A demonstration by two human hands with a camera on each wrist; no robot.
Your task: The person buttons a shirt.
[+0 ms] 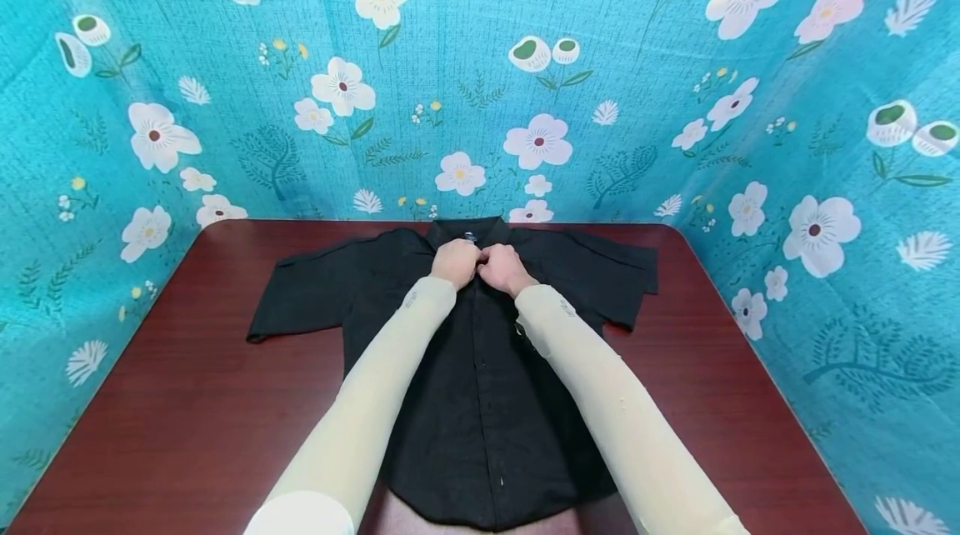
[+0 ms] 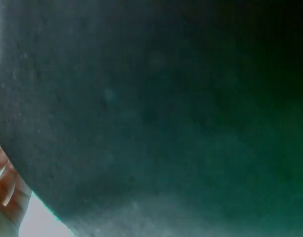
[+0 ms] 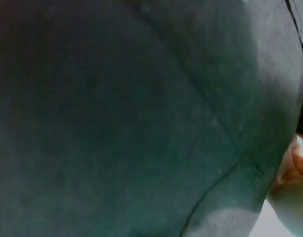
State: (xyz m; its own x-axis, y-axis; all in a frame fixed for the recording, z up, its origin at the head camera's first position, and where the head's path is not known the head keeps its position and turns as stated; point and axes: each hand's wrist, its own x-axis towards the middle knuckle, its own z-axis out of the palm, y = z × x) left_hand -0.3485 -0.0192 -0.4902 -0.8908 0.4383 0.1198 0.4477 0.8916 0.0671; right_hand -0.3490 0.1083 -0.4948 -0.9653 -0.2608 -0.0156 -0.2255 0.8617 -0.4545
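A black short-sleeved button-up shirt (image 1: 450, 410) lies front up on the table, its collar (image 1: 491, 229) at the far edge and sleeves spread to both sides. Just below the collar, my left hand (image 1: 456, 262) and right hand (image 1: 506, 269) meet at the top of the button placket. Both have bent fingers and grip the fabric there; the fingertips and any button between them are hidden. Dark shirt cloth (image 2: 116, 123) fills most of the left wrist view, with a few fingers at the lower left. The right wrist view shows cloth (image 3: 116, 123) with a seam.
The dark red wooden table (image 1: 225, 410) shows on both sides of the shirt. Blue floral fabric (image 1: 480, 85) hangs behind the table and along both sides. Cream sleeves (image 1: 382, 402) cover my forearms, which cross above the shirt's body.
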